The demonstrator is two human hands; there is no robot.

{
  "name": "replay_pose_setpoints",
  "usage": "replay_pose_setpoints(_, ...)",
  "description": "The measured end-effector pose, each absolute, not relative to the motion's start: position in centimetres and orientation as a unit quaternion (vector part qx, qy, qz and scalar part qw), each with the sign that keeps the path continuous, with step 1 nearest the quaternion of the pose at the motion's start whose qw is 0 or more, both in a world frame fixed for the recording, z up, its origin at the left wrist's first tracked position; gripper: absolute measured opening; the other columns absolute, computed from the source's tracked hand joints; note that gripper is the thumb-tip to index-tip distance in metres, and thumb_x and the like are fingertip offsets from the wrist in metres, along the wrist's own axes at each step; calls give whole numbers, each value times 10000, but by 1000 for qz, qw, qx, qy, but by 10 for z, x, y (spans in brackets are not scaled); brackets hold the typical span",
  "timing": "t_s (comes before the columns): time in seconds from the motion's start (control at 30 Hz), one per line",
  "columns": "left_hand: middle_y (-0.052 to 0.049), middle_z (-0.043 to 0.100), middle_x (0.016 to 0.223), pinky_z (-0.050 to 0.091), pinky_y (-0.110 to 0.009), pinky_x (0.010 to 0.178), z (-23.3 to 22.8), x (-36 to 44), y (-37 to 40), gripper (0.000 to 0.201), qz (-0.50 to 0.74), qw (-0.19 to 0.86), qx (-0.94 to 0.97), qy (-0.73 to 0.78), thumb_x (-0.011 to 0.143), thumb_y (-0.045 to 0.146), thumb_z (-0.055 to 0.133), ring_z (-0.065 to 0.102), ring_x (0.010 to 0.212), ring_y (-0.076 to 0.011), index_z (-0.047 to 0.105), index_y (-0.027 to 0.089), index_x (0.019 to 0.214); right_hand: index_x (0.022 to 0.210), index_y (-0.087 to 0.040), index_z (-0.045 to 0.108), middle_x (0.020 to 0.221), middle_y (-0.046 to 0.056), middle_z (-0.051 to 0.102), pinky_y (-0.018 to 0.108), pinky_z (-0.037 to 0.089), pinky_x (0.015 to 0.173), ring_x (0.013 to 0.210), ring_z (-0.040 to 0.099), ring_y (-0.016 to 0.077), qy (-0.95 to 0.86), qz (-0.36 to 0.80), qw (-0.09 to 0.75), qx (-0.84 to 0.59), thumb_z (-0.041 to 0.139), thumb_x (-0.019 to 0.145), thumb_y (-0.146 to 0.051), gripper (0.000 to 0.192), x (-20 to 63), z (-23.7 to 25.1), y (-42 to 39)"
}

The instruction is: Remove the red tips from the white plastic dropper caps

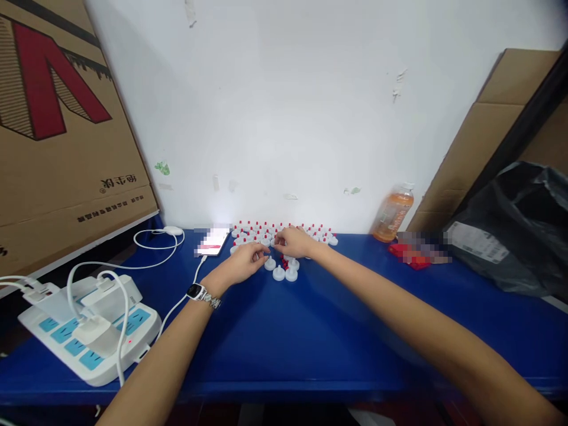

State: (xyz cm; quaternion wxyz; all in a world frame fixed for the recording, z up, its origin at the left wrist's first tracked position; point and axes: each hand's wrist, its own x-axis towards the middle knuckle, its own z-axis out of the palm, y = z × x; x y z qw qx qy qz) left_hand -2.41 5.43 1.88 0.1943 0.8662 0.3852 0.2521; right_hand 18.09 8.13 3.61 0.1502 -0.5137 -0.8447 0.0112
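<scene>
Rows of round white nozzle caps with red tips [237, 232] stand on the blue table against the wall. My left hand [242, 263] is at the front left of the rows, its fingers curled together beside a white nozzle cap without a red tip [270, 264]. Over the middle of the group is my right hand [293, 241], thumb and fingers pinched. Whatever either hand grips is too small to make out. Two more bare white caps [284, 274] sit in front of the hands. Several loose red tips [284, 261] lie between them and my right hand, which partly hides the rows.
To the left, a phone [214, 241] lies on a charging cable, and a white power strip [95, 331] holds several plugs. A bottle of orange drink [394, 213], a red packet [410, 255] and a black plastic bag [515, 231] are at right. Cardboard [66, 148] leans at left.
</scene>
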Motion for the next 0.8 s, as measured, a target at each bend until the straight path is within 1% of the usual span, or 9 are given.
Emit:
replay_pose_setpoints(0.1, -65, 688, 824, 417, -269, 617, 16, -22, 54, 301, 235, 197, 873, 380, 894, 346, 484, 584, 676, -168, 705, 158, 974, 841, -200, 721, 890, 71, 738, 408, 367, 906, 903, 631, 244, -841, 15, 112, -529, 585, 834, -275, 156, 180, 35, 87)
replay_pose_setpoints(0.2, -58, 684, 792, 413, -261, 593, 15, -21, 53, 302, 234, 226, 870, 371, 895, 362, 482, 582, 663, -167, 700, 156, 925, 739, -199, 713, 811, 65, 735, 422, 343, 928, 873, 637, 241, -844, 23, 94, -528, 608, 812, -246, 137, 180, 35, 90)
replay_pose_setpoints(0.3, -57, 691, 796, 418, -264, 597, 17, -21, 52, 290, 234, 237, 864, 377, 883, 354, 495, 590, 671, -173, 702, 156, 924, 659, -188, 694, 738, 67, 719, 436, 313, 953, 874, 637, 247, -849, 21, 61, -524, 608, 816, -258, 192, 180, 37, 89)
replay_pose_setpoints(0.4, -65, 702, 832, 431, -276, 638, 22, -22, 50, 297, 222, 225, 865, 390, 884, 353, 497, 604, 710, -182, 707, 152, 944, 656, -174, 699, 729, 73, 716, 436, 286, 976, 904, 633, 252, -851, 19, 16, -524, 594, 832, -295, 238, 180, 41, 85)
replay_pose_setpoints(0.47, -65, 702, 852, 436, -281, 660, 24, -22, 49, 311, 221, 216, 866, 393, 892, 377, 499, 607, 733, -185, 705, 152, 951, 688, -176, 717, 736, 59, 720, 419, 279, 987, 888, 634, 232, -850, 34, 7, -526, 581, 846, -319, 252, 180, 43, 83)
replay_pose_setpoints(0.53, -61, 698, 852, 434, -279, 657, 26, -23, 49, 328, 227, 212, 865, 394, 900, 409, 495, 602, 732, -183, 701, 156, 940, 747, -191, 735, 769, 37, 731, 378, 304, 970, 857, 637, 203, -846, 58, 27, -529, 565, 863, -343, 256, 182, 45, 83)
replay_pose_setpoints(0.63, -52, 685, 826, 423, -273, 627, 26, -23, 48, 352, 235, 207, 861, 402, 909, 444, 485, 582, 697, -172, 690, 159, 914, 898, -214, 735, 908, 31, 745, 313, 375, 864, 857, 643, 189, -826, 56, 86, -554, 535, 881, -365, 251, 183, 44, 90)
replay_pose_setpoints(0.73, -44, 673, 796, 413, -267, 603, 26, -23, 48, 368, 244, 202, 858, 406, 912, 468, 476, 560, 664, -163, 678, 161, 904, 1042, -197, 704, 1051, 90, 726, 334, 394, 851, 977, 632, 242, -792, -4, 125, -598, 550, 868, -390, 302, 179, 41, 100)
replay_pose_setpoints(0.8, -42, 671, 791, 411, -265, 599, 25, -22, 49, 368, 249, 201, 857, 403, 914, 472, 475, 557, 662, -161, 673, 163, 900, 1045, -167, 704, 1067, 137, 715, 373, 384, 893, 1047, 610, 283, -776, -31, 129, -617, 594, 839, -391, 323, 173, 37, 106)
